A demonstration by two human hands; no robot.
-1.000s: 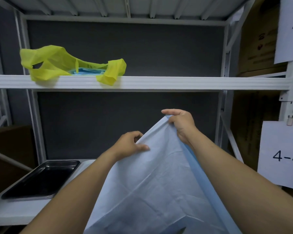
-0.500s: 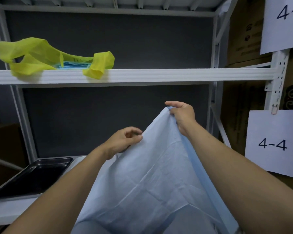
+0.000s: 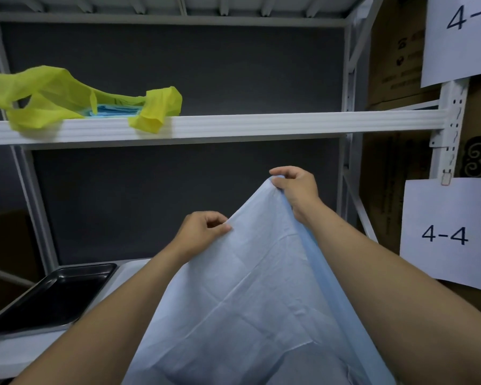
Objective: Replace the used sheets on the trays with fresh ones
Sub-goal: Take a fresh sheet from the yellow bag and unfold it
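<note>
Hands pinch a thin, limp blue sheet along its raised edge, left hand at centre, right hand at one o'clock; light and crease-prone, likely best gripped at corners.

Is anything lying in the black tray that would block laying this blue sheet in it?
Nothing visible: the black tray looks bare. The blue sheet, held by the left hand and right hand, hangs right of it.
</note>
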